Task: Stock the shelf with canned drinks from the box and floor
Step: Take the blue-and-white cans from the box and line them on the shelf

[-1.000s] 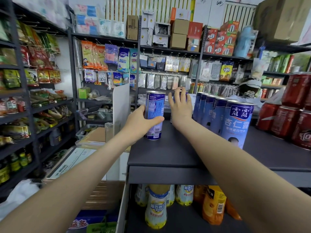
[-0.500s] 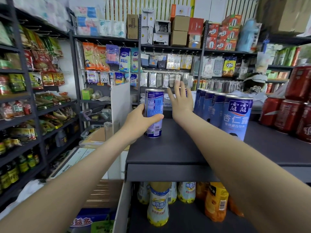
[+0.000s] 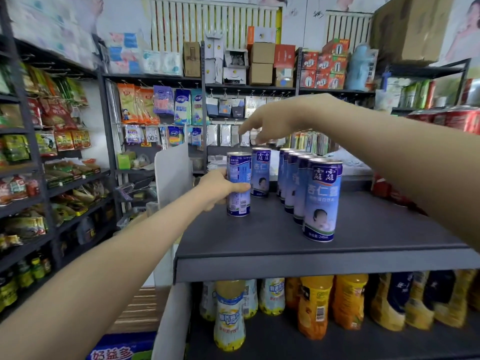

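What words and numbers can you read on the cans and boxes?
"露露" and "杏仁露": front tall blue metal can on the dark grey shelf.
"240ml": bottom band of that same can, only just readable.
"益多": blue cardboard box by the floor, cut off at the edge.
Too small or blurred: the barcode side of the blue can in the left hand, yellow juice bottles, hanging packets.

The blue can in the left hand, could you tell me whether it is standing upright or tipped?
Upright: the blue can stands with its base flat on the dark shelf, sides vertical, the left hand wrapped around it.
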`<state>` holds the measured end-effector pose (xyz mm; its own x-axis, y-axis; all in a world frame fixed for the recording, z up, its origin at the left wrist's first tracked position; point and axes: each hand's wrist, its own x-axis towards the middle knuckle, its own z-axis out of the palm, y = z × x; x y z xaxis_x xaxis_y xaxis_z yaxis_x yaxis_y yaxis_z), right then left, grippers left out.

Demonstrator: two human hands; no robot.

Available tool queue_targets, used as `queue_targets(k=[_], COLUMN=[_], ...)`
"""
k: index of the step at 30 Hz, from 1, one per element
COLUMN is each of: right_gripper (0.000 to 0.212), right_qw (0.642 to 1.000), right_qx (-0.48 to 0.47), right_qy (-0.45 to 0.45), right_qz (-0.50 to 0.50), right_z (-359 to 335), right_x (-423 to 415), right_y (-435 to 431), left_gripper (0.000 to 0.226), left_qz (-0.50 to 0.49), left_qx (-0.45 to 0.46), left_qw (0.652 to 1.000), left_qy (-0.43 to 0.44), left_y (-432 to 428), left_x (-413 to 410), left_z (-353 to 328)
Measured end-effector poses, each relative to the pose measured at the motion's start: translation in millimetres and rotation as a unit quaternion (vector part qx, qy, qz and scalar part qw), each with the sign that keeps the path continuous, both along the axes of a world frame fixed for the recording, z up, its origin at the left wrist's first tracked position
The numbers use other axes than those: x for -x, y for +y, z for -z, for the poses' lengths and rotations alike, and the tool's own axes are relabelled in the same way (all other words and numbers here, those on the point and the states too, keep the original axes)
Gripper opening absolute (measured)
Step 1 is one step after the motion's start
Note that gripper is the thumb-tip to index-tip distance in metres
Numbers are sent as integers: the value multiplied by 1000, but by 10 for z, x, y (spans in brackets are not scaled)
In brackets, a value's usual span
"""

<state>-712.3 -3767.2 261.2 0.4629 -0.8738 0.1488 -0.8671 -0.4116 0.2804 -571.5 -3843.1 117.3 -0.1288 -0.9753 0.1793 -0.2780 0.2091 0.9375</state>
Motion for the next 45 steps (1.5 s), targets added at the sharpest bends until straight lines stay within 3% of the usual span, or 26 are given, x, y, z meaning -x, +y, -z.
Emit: queue_targets(k=[8, 16, 21, 25, 32, 38, 41, 45], right_gripper=[71, 60, 45, 53, 43, 43, 40, 40], right_qw=[984, 957, 966, 968, 956, 977, 972, 968], right_qx=[-72, -156, -143, -136, -126, -62, -62, -83], right_qy=[-152, -226, -191, -186, -249, -191, -212, -222], right_qz=[54, 90, 102, 100, 92, 66, 82, 85], right_z=[241, 451, 446, 468, 493, 423, 427, 470], right_x=[675, 692, 701, 680, 706, 698, 749, 852], right_y=[-67, -233, -309, -307, -303, -186, -170, -217], left_gripper=[34, 32, 37, 41, 48, 72, 64, 37], left_qz=[-63, -68, -82, -81, -28, -139, -158, -58], left_qx=[74, 104, 118, 109, 65, 111, 122, 93], left_qw=[994, 986, 981, 984, 994, 979, 972, 991], left_qy=[-58, -109, -128, -119, -80, -99, -127, -76], left_y=[-192, -363, -470, -536, -541, -570, -644, -638], left_x=[348, 641, 697, 709, 667, 746, 731, 581], left_z=[85, 60, 72, 84, 21, 30, 23, -43])
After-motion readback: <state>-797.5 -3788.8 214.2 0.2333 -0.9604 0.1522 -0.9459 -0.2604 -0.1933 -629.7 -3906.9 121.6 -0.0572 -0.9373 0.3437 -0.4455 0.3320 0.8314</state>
